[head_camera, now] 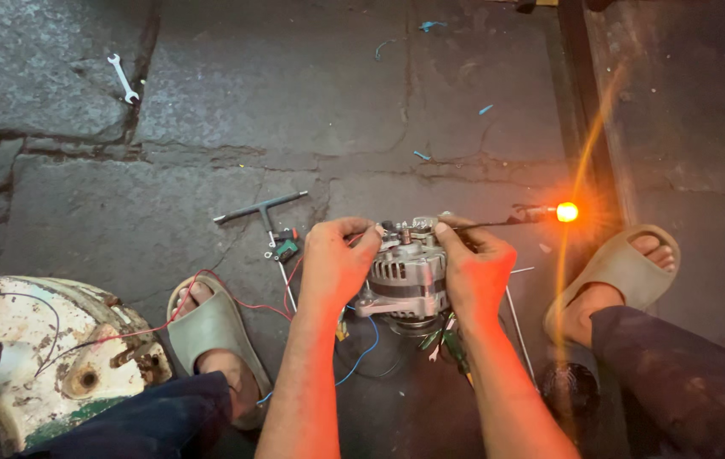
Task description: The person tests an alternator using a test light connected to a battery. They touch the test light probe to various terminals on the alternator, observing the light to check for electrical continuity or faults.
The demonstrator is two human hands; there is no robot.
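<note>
Bracing: left hand (334,265) and right hand (474,270) clamp the ribbed silver metal alternator (405,276) between them, steadying it.
Lamp: glowing orange bulb (566,212) just right of the right hand.

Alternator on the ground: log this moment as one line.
left hand grips alternator | right hand holds probe at top | test lamp lit | T-wrench beside

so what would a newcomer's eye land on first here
The glowing orange bulb at right centre, flaring across the dark floor. Next, the silver alternator at centre, gripped between the left hand and right hand. A T-handle wrench lies just beyond.
</note>
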